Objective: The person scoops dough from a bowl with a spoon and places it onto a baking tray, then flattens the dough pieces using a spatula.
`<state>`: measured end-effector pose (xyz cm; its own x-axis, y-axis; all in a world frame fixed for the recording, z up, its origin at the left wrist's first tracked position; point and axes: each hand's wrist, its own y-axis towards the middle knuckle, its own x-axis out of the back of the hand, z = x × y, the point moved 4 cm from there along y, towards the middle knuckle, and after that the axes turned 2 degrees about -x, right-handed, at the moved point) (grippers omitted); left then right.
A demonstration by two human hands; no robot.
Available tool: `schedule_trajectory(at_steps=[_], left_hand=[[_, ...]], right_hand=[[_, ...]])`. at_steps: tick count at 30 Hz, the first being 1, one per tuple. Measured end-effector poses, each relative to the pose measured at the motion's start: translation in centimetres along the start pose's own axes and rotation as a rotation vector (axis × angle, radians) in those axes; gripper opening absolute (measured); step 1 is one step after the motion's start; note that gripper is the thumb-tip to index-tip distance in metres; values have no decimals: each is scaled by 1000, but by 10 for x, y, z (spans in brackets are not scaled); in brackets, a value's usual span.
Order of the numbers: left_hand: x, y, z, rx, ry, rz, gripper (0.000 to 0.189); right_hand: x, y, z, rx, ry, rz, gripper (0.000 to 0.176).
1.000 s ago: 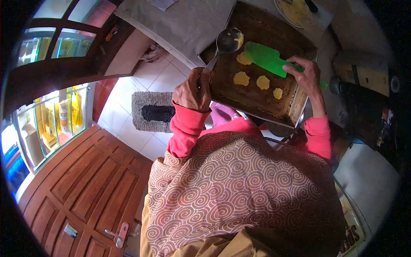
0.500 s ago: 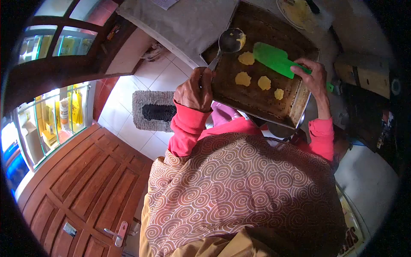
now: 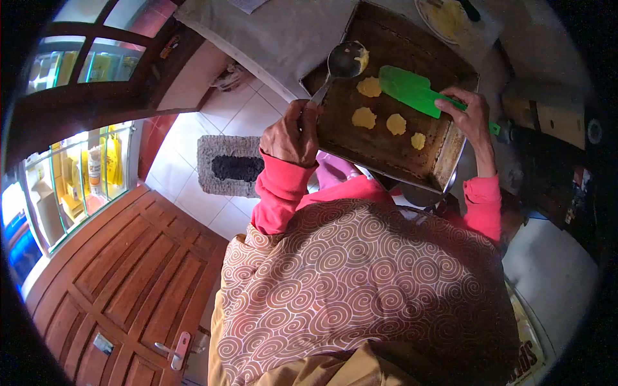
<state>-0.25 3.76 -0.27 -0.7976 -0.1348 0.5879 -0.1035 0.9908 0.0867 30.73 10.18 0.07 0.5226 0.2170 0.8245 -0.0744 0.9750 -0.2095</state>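
Observation:
My left hand grips the handle of a metal spoon whose bowl carries a bit of yellow dough and hovers over the far left corner of a dark, worn baking tray. My right hand holds a green spatula with its blade angled across the tray, just right of the spoon. Several flat yellow dough rounds lie on the tray, the farthest one right under the spatula's tip. Pink sleeves cover both arms.
A plate with yellow dough sits beyond the tray. The tray rests at the edge of a grey-covered table. Below are a white tiled floor, a grey doormat, a wooden door and dark equipment at right.
The spatula's blade has lifted slightly off the farthest dough round and shifted right; the spoon stays near the tray's corner. Both hands have barely moved.

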Motion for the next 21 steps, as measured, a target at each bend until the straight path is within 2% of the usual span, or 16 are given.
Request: schedule_trajectory(at_steps=[2,5,14,21], left_hand=[[1,0,0,20,52,6,16],[2,-1,-1,-35,57,-14,16],[1,-1,1,-16,16,-10,16],[4,0,-3,-142,67,-34,14]], right_hand=[[-3,0,4,-18,28,-43,33],[1,0,16,2,16,40,33],[-7,7,9,-12,10,50,29],[-12,8,18,33,34,53,29]])
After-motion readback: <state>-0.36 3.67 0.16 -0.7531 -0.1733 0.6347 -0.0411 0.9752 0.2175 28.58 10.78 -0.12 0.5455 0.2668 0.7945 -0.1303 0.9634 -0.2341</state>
